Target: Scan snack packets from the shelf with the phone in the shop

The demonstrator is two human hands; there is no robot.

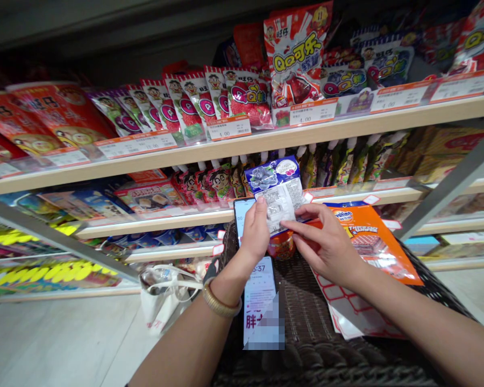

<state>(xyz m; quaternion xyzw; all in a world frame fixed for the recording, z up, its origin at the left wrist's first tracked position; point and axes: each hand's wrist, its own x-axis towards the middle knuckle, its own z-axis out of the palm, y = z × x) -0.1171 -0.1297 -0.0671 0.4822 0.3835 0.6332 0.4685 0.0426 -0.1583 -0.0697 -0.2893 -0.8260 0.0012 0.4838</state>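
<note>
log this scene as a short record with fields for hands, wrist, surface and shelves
left hand: holds small blue-and-white plastic packet, thumb on its front
right hand: fingers at the packet's lower right
left wrist: gold-coloured bracelet
surface: dark brown woven wicker, bearing lit rectangular phone and flat orange snack bag
shelves: pale wood-edged, lined with colourful snack packets

Wood-edged shelves (387,122) stand above a pale tiled floor (64,344).

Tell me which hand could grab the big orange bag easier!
Probably the right hand: it is right beside the orange bag. The left hand is farther away and is holding the blue-and-white packet.
</note>
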